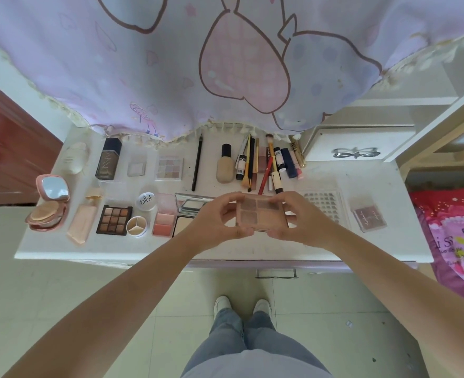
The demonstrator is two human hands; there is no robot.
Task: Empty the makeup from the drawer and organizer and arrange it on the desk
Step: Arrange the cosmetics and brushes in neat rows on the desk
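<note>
Both my hands hold a small pink eyeshadow palette (260, 214) above the front middle of the white desk (389, 249). My left hand (217, 222) grips its left edge, my right hand (299, 219) grips its right edge. Makeup lies in rows on the desk: a pink mirror compact (49, 201), a dark foundation bottle (108, 158), a brown nine-pan palette (114, 220), a blush palette (164, 216) and an open powder compact (188, 211) just left of my left hand. A heap of brushes, pencils and tubes (269, 165) lies behind my hands.
A white organizer box (359, 144) stands at the back right. A clear gridded tray (325, 203) and a mauve palette (368, 216) lie right of my hands. A drawer handle (275, 273) shows below the desk's front edge. A printed cloth (225, 64) hangs behind; a bed (457, 241) is at right.
</note>
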